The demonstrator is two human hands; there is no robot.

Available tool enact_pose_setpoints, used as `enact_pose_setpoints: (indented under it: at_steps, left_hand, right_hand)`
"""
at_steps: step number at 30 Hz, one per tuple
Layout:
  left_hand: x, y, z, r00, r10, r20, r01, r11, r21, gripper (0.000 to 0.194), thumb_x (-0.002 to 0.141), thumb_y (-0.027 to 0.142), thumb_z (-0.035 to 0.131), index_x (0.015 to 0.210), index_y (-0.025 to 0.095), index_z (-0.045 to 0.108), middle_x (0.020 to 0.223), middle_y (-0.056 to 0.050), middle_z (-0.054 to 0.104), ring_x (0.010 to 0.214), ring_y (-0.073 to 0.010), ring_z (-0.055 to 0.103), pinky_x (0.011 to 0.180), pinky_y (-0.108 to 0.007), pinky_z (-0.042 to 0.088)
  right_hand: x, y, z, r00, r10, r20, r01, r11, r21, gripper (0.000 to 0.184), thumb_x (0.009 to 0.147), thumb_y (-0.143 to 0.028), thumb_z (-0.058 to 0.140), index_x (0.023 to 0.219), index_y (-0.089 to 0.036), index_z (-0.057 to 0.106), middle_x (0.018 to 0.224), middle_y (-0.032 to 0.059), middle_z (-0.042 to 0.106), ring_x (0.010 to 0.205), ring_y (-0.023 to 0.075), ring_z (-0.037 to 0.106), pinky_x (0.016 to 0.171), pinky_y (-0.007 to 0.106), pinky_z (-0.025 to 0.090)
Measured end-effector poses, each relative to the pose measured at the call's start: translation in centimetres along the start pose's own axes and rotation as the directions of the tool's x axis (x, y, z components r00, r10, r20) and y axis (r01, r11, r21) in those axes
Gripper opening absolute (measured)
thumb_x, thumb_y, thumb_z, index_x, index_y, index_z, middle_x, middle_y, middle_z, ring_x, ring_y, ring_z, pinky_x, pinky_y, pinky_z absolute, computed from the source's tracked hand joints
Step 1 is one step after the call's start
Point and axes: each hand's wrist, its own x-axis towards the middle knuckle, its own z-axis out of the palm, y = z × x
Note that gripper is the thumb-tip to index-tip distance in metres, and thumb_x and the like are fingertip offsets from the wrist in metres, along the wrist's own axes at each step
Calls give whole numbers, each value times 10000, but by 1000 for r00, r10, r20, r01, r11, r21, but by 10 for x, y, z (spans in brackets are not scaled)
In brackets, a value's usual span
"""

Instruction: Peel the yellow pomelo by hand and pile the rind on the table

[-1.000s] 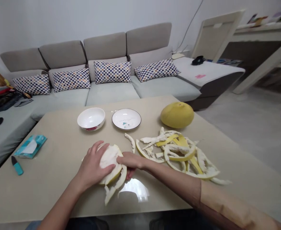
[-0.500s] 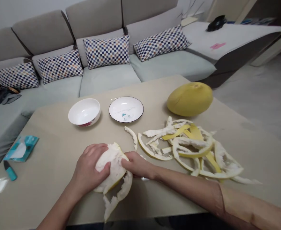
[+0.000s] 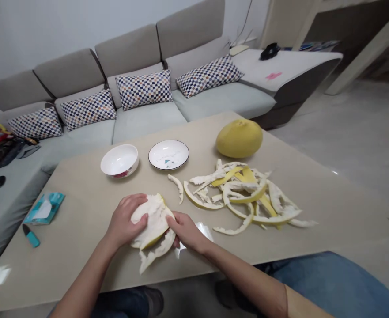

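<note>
Got my left fingers (image 3: 141, 223) half-curled over the fruit (image 3: 153, 212), right fingers (image 3: 175, 225) pinching the peel (image 3: 161, 251) that curves along the fruit's near side, so my right's closer.

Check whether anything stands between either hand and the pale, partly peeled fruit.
Nothing visible does: the left hand rests on the fruit, and the right hand holds its edge. A loose peel strip lies just beyond, apart from both hands.

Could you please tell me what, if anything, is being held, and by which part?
A partly peeled fruit: the left grip is on its white left side, the right grip at its right edge, beside a loosened peel strip.
</note>
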Motion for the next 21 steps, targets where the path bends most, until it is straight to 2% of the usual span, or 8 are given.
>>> enact_pose_setpoints:
  at_steps: [2,4,6,8,10,13,17,21]
  left_hand:
    - [-3,-2,-1,1000,18,-7,-18,1000,13,307,860,288,556,1160,233,592,1229,-72,660,1147,-235,602,1001,-440,481]
    - [-4,-2,-3,999,31,-11,-31,999,24,316,867,290,547,1176,235,591,1233,-71,659,1151,-233,603,1004,-442,481]
    - [-5,-2,-3,999,32,-2,-32,999,32,327,874,287,543,1192,238,596,1245,-72,652,1161,-231,597,1011,-440,480]
    - [-4,-1,-3,1000,15,21,-16,999,37,346,877,298,557,1216,246,602,1268,-73,635,1178,-232,583,1023,-439,475]
    - [-4,-1,-3,999,-13,51,11,999,38,373,867,324,595,1235,264,607,1295,-72,613,1195,-237,567,1034,-442,471]
    - [-6,-2,-3,997,-24,69,22,999,29,384,847,332,635,1227,278,616,1317,-72,590,1210,-243,553,1045,-442,466]
    - [-15,-7,-6,998,28,49,-28,1000,0,385,858,307,624,1242,287,595,1348,-73,563,1238,-241,534,1061,-431,453]
    - [-25,-14,-7,997,73,38,-71,996,-53,388,873,305,618,1259,295,575,1358,-73,549,1249,-246,524,1070,-448,441]
  right_hand:
    - [-7,-5,3,999,-33,4,33,999,34,328,863,-504,493,885,-181,546,677,-13,590,482,135,574,432,248,468]
    - [-14,-8,6,998,-57,-7,58,994,95,356,848,-455,528,1078,-185,552,756,-7,617,568,154,619,496,269,515]
    - [-20,-11,11,997,-61,-36,67,982,177,494,815,-380,564,1265,-191,488,795,-4,641,633,162,630,543,268,516]
    - [-24,-13,17,996,-47,-82,67,962,264,610,769,-297,579,1349,-178,436,835,6,663,705,165,630,600,259,500]
    - [-28,-17,21,991,-11,-133,57,939,340,639,724,-231,559,1351,-170,452,843,1,664,741,156,611,633,243,470]
    - [-32,-24,20,989,49,-140,21,885,464,568,688,-206,546,1254,-168,558,716,-38,595,619,116,515,553,212,386]
    - [-38,-37,0,995,85,-60,-27,768,640,404,700,-250,634,1079,-110,653,553,-86,381,486,60,279,465,191,232]
    - [-40,-53,-19,993,114,-23,-66,717,694,304,723,-232,656,992,-92,677,558,-79,346,492,53,221,445,187,190]
